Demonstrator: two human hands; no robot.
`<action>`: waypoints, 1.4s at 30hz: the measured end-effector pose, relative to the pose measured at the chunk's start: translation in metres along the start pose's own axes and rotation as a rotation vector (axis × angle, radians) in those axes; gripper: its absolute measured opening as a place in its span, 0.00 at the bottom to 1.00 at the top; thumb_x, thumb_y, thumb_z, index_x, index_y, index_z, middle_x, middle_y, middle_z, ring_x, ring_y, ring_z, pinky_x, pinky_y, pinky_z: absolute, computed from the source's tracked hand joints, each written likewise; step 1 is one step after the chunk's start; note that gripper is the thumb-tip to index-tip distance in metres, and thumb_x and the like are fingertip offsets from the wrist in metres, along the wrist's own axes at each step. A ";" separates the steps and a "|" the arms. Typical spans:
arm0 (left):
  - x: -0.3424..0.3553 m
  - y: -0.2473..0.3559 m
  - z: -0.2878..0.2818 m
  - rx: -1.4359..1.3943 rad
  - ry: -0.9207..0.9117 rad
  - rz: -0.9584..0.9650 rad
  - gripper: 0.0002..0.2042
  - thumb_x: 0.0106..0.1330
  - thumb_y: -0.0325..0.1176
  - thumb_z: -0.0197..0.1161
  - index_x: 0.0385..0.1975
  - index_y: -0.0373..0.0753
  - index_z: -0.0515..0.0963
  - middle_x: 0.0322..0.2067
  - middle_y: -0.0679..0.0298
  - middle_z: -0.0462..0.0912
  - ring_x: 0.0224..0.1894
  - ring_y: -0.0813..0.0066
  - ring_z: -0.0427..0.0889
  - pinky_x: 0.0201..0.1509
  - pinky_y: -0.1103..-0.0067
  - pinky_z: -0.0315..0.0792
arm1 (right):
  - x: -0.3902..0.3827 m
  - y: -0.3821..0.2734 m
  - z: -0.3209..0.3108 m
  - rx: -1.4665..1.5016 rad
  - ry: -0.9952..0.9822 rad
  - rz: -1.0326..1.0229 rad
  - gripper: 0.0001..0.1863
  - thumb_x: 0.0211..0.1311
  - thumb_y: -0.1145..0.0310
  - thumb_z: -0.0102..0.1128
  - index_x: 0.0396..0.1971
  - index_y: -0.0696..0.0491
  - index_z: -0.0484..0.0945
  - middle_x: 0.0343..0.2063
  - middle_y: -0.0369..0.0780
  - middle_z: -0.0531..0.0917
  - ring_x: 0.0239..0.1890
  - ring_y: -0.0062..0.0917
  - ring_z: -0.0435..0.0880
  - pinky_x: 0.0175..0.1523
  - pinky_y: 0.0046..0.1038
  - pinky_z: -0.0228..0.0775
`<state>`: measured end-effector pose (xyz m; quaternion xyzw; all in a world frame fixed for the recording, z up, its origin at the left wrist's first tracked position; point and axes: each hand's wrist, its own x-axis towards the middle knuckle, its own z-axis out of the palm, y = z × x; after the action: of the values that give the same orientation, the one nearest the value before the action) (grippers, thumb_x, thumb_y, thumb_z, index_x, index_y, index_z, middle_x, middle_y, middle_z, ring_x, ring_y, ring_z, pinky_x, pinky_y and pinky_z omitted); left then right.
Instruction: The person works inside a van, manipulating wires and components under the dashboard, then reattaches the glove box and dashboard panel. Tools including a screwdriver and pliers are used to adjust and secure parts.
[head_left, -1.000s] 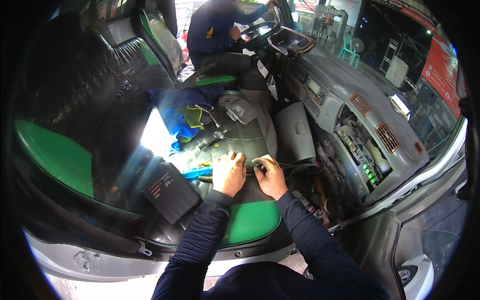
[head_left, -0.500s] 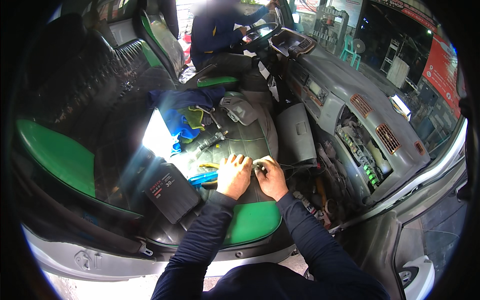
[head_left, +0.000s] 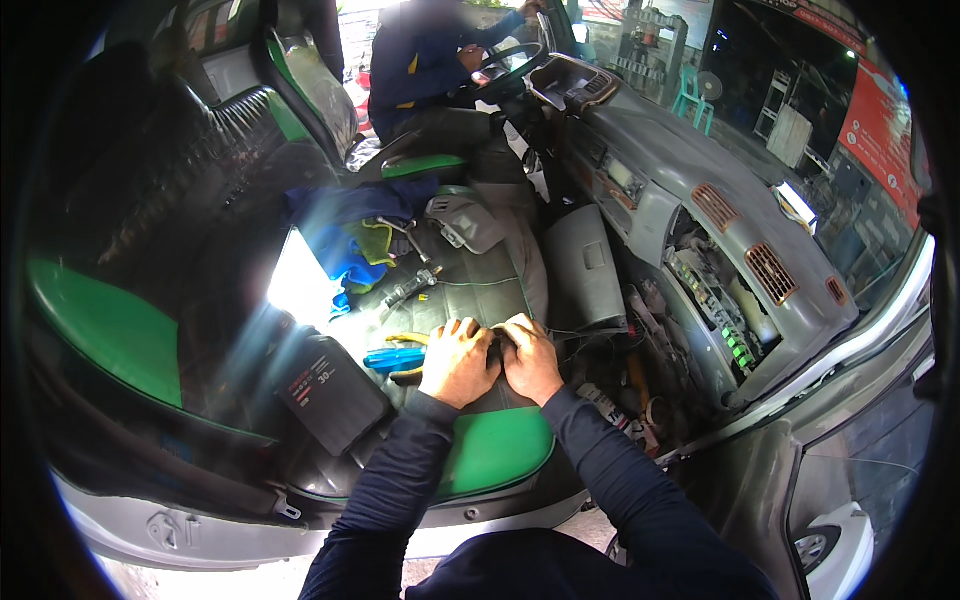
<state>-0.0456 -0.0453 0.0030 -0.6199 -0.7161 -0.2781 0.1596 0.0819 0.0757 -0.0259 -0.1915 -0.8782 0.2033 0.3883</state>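
Both my hands rest together on the black and green seat cushion (head_left: 490,450) of a vehicle. My left hand (head_left: 458,362) and my right hand (head_left: 530,358) are closed around a small dark object (head_left: 497,346) pinched between them; what it is stays hidden by the fingers. A thin wire (head_left: 590,330) runs from my hands toward the open dashboard. Just left of my left hand lie blue-handled pliers (head_left: 393,358) and a yellow-handled tool (head_left: 405,339).
A black box (head_left: 330,390) sits on the seat at the left. Further back lie a blue cloth (head_left: 345,225), metal tools (head_left: 410,285) and a grey trim panel (head_left: 465,222). The grey dashboard (head_left: 720,260) is opened, wiring exposed. Another person (head_left: 430,60) sits at the steering wheel.
My hands have drawn closer together and now touch over the small object; they sit slightly nearer the seat's front edge. The other person stays at the wheel.
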 end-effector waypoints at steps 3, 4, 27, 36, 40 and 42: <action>0.001 -0.003 0.003 -0.041 -0.010 0.000 0.16 0.56 0.39 0.72 0.43 0.40 0.87 0.42 0.57 0.84 0.51 0.53 0.83 0.58 0.60 0.78 | 0.000 0.000 0.001 0.006 0.009 0.000 0.12 0.63 0.79 0.59 0.44 0.56 0.85 0.43 0.43 0.85 0.50 0.44 0.85 0.56 0.42 0.78; 0.002 -0.004 0.004 -0.054 -0.010 0.006 0.16 0.56 0.39 0.71 0.42 0.39 0.87 0.42 0.56 0.84 0.51 0.53 0.83 0.58 0.61 0.78 | 0.000 0.000 0.002 0.023 0.035 -0.025 0.12 0.62 0.80 0.59 0.44 0.56 0.85 0.42 0.44 0.85 0.49 0.44 0.85 0.55 0.42 0.78; 0.067 0.109 -0.048 -0.394 0.132 0.593 0.17 0.55 0.29 0.74 0.46 0.39 0.85 0.46 0.59 0.83 0.43 0.59 0.85 0.48 0.64 0.80 | -0.010 0.032 0.027 0.019 -0.026 0.023 0.14 0.62 0.69 0.67 0.48 0.53 0.82 0.48 0.44 0.85 0.53 0.44 0.84 0.59 0.44 0.77; 0.083 0.074 0.024 -0.740 0.274 0.116 0.14 0.60 0.23 0.72 0.46 0.36 0.84 0.45 0.53 0.85 0.45 0.52 0.87 0.49 0.65 0.81 | -0.009 0.026 0.027 0.099 0.046 0.027 0.18 0.62 0.66 0.68 0.51 0.53 0.80 0.49 0.44 0.85 0.54 0.45 0.85 0.59 0.46 0.76; 0.075 0.063 0.029 -0.665 0.279 0.190 0.13 0.59 0.22 0.71 0.45 0.35 0.83 0.44 0.52 0.84 0.46 0.52 0.86 0.49 0.64 0.81 | -0.011 0.030 0.031 0.086 0.067 0.026 0.20 0.62 0.64 0.69 0.53 0.53 0.79 0.50 0.45 0.85 0.54 0.45 0.85 0.59 0.47 0.75; 0.075 0.064 0.028 -0.669 0.271 0.174 0.13 0.59 0.22 0.71 0.45 0.35 0.83 0.44 0.53 0.84 0.46 0.52 0.86 0.50 0.64 0.81 | -0.014 0.033 0.030 0.087 0.067 0.028 0.21 0.63 0.64 0.69 0.54 0.53 0.78 0.51 0.45 0.85 0.55 0.45 0.85 0.58 0.48 0.76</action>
<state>0.0072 0.0361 0.0363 -0.6540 -0.5026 -0.5617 0.0644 0.0744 0.0902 -0.0696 -0.1934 -0.8523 0.2402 0.4225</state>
